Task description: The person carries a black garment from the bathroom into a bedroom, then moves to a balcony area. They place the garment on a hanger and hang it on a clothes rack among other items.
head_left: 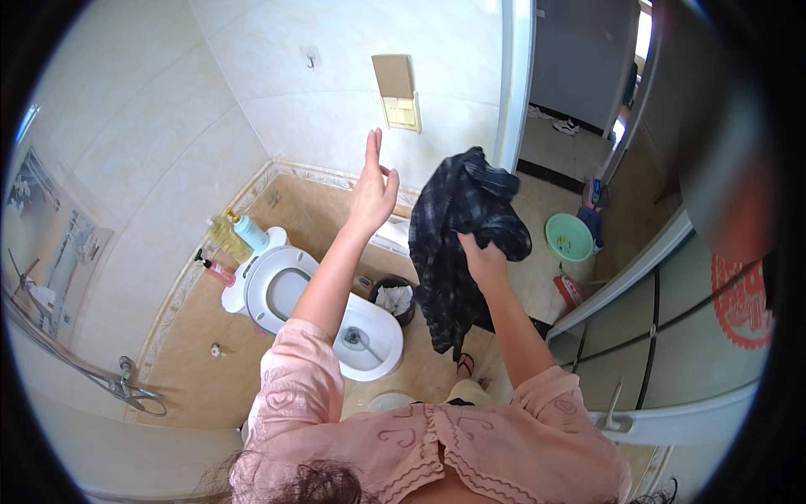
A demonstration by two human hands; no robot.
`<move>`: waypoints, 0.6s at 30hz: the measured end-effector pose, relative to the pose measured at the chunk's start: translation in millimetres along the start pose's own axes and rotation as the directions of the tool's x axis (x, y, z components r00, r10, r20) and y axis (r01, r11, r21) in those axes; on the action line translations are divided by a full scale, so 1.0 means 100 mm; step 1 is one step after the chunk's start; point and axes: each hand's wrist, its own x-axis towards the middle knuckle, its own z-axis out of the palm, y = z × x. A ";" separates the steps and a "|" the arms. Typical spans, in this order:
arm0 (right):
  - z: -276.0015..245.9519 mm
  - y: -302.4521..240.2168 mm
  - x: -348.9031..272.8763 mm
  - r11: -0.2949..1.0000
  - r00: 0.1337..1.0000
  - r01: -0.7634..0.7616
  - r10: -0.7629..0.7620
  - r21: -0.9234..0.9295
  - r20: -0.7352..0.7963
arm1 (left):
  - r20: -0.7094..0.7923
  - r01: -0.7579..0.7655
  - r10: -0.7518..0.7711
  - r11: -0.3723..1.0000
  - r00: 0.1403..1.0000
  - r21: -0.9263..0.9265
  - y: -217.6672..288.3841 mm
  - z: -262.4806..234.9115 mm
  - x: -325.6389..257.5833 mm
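In my right hand (pixel 484 262) is a bunched dark plaid garment (pixel 453 227), black and grey-blue, gripped at its right side. The cloth hangs down in loose folds; its exact kind is hard to make out. My left hand (pixel 374 193) is raised with fingers stretched out and nothing in it. Its fingertips point toward the wall switch panel (pixel 401 113), which has several cream buttons and a raised brown cover (pixel 392 76). In the picture the fingertips lie just below the panel; I cannot tell whether they touch it.
A white toilet (pixel 388 349) with its lid up stands at the left, two pump bottles (pixel 250 233) (pixel 220 273) behind it. Beside it is a black bin (pixel 407 315) with crumpled paper. Right of the garment, a doorway holds a green basin (pixel 569 237). A glass-paned door (pixel 621 336) stands at right.
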 end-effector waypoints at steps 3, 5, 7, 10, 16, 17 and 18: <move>-0.15 -0.07 0.15 0.995 0.999 -0.041 0.041 0.090 0.006 | -0.015 0.078 -0.077 0.994 0.997 0.074 -0.24 0.27 0.32; -0.24 0.05 0.29 0.996 1.000 0.002 -0.002 0.086 0.001 | -0.066 0.064 -0.057 0.991 0.996 0.118 -0.39 0.40 0.53; -0.35 0.07 0.39 0.996 0.999 -0.035 0.032 0.082 0.034 | -0.074 0.097 -0.087 0.985 0.993 0.141 -0.48 0.57 0.67; -0.41 0.17 0.58 0.997 0.987 0.004 -0.016 0.074 0.160 | -0.121 0.093 -0.074 0.982 0.990 0.162 -0.64 0.72 0.81; -0.49 0.28 0.88 0.992 0.953 0.124 -0.111 -0.029 0.280 | -0.101 0.244 -0.231 0.959 0.968 0.146 -0.59 0.81 0.92; -0.50 0.34 0.92 0.990 0.949 0.133 -0.117 -0.036 0.294 | -0.103 0.258 -0.245 0.955 0.964 0.147 -0.59 0.80 0.94; -0.51 0.39 0.95 0.995 0.945 0.089 -0.072 -0.039 0.318 | -0.100 0.273 -0.260 0.950 0.960 0.150 -0.62 0.79 0.93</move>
